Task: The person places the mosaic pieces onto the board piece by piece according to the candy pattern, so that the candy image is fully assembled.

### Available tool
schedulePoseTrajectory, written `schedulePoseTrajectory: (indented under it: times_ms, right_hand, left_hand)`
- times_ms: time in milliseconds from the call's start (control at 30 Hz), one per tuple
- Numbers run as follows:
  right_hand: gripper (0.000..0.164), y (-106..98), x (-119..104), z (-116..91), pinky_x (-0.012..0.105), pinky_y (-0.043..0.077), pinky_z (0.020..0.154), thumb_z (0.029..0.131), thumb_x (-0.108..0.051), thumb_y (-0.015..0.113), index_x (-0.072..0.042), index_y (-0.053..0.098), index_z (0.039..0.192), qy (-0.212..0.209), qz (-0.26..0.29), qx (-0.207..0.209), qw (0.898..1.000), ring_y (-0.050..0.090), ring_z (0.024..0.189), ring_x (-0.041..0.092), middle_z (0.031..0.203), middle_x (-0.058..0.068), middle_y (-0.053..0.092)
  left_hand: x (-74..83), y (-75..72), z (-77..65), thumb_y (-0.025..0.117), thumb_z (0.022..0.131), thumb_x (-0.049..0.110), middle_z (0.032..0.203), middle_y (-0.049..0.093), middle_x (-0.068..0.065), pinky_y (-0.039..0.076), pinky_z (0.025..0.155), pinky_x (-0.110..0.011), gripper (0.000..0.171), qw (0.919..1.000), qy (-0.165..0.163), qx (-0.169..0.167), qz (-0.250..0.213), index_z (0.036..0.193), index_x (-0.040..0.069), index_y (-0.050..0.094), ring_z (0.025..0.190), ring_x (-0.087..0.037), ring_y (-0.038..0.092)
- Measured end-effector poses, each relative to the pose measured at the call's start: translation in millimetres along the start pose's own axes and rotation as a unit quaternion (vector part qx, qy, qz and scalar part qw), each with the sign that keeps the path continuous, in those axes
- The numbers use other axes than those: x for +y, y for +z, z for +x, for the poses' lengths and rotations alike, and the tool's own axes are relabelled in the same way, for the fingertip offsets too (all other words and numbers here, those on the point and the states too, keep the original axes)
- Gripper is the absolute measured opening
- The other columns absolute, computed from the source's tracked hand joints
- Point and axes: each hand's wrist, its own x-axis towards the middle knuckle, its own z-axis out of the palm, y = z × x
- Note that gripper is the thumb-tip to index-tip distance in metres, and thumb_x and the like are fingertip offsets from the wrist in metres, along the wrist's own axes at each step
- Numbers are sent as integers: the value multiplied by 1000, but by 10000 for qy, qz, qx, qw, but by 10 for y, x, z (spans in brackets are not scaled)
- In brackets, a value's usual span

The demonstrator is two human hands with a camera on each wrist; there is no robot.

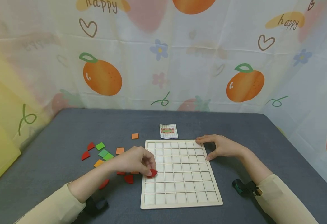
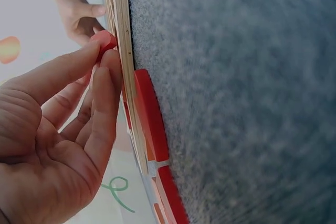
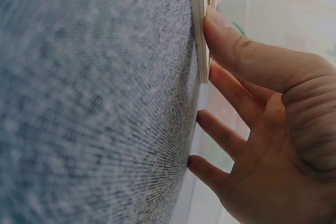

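Note:
A pale wooden grid board (image 1: pixel 181 205) lies flat on the grey table. My left hand (image 1: pixel 136 160) pinches a red piece (image 1: pixel 152 173) with a rounded edge between thumb and fingers, over the board's left border. In the left wrist view the red piece (image 2: pixel 105 39) shows at the fingertips, close to the board. My right hand (image 1: pixel 222 146) rests at the board's far right corner, its thumb on the right edge and its fingers spread. The right wrist view shows this thumb against the board's side (image 3: pixel 199 30) while other fingertips reach the cloth.
Left of the board lie loose pieces: red ones (image 1: pixel 128 179), green squares (image 1: pixel 100 146) and orange squares (image 1: pixel 119 151), some partly hidden by my left arm. A small card (image 1: pixel 168 136) with a candy-like grid picture lies behind the board. A printed curtain (image 1: pixel 163 77) hangs behind the table.

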Motion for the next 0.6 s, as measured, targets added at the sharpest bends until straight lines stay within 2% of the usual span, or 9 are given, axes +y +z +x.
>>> schedulePoseTrajectory:
  times_ms: [167,267,433,600]
  right_hand:
    - [78,-3,4,-4,69,21,115,74,-30,85,-12,53,143,28,37,-16,10000,22,150,46,153,11,47]
    - [78,-1,13,-2,69,20,115,74,-29,85,-12,53,143,25,44,-9,10000,22,150,46,153,12,47]
    - [78,-4,11,6,70,20,115,75,-30,84,-11,52,144,-30,6,-23,10000,22,150,47,154,13,46]
    - [78,-12,9,2,69,20,115,75,-29,84,-11,52,144,-42,43,-46,10000,21,150,47,154,13,46]
  left_hand:
    - [6,15,0,68,81,1,70,65,1,52,63,-26,23,9998,74,-161,-46,95,17,74,63,-12,63]
    - [15,27,-3,66,83,2,69,67,-2,52,63,-26,21,9996,128,-245,-32,95,17,74,62,-13,62]
    - [11,44,3,68,85,5,70,71,-3,53,61,-26,10,9997,162,-180,0,87,13,73,61,-12,62]
    - [-13,53,22,73,82,5,72,73,-2,54,61,-25,7,9999,156,31,-30,84,12,74,63,-11,64]
